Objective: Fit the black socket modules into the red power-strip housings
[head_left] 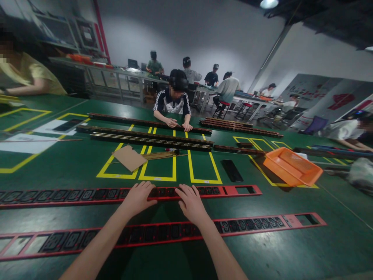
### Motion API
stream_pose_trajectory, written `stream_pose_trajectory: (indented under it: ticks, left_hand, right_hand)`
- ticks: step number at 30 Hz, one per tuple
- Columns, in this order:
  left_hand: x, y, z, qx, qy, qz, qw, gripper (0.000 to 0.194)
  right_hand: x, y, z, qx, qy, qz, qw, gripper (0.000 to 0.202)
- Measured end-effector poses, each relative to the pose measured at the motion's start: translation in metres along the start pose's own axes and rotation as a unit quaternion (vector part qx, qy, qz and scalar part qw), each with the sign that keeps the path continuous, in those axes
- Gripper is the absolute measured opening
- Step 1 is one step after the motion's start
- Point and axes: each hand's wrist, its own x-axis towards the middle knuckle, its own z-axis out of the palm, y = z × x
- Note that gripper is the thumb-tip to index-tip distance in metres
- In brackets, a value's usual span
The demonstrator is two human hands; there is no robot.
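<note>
Two long red socket strips with rows of black outlets lie across the green table in front of me. My left hand (140, 199) rests on the farther red socket strip (243, 190), left of its middle, fingers stretched over it and thumb apart. A short way to the right, my right hand (191, 203) lies on the same strip with its fingers spread. Outlets show between the two hands. My forearms cross above the nearer red socket strip (253, 224) and hide parts of it. Both strips have a rectangular opening near the right end.
An orange bin (294, 167) stands at the right, near a black phone (231, 170). Cardboard (129, 158) lies beyond the strips. Long dark bars (151, 140) stretch across the table, where a co-worker (173, 101) sits opposite. Yellow tape marks rectangles on the tabletop.
</note>
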Motion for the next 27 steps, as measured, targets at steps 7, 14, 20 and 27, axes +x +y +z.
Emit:
stream_pose_trajectory:
  ticks: [7,14,20,27]
  left_hand:
    - [0.001,0.001,-0.001,0.002,-0.016,-0.004,1.0,0.044]
    - [0.001,0.0,0.0,-0.003,-0.022,-0.011,1.0,0.047]
    - [0.0,0.0,0.0,0.013,-0.018,0.0,1.0,0.044]
    - [0.004,0.011,0.001,0.038,-0.007,0.032,0.999,0.038]
  right_hand:
    - [-0.001,-0.001,-0.001,0.001,0.004,0.004,1.0,0.047]
    - [-0.001,-0.001,0.0,0.013,0.001,0.004,1.0,0.048]
    - [0.0,-0.002,0.0,0.011,0.007,0.01,1.0,0.045]
    - [0.0,0.0,0.002,0.009,0.021,0.027,0.999,0.039]
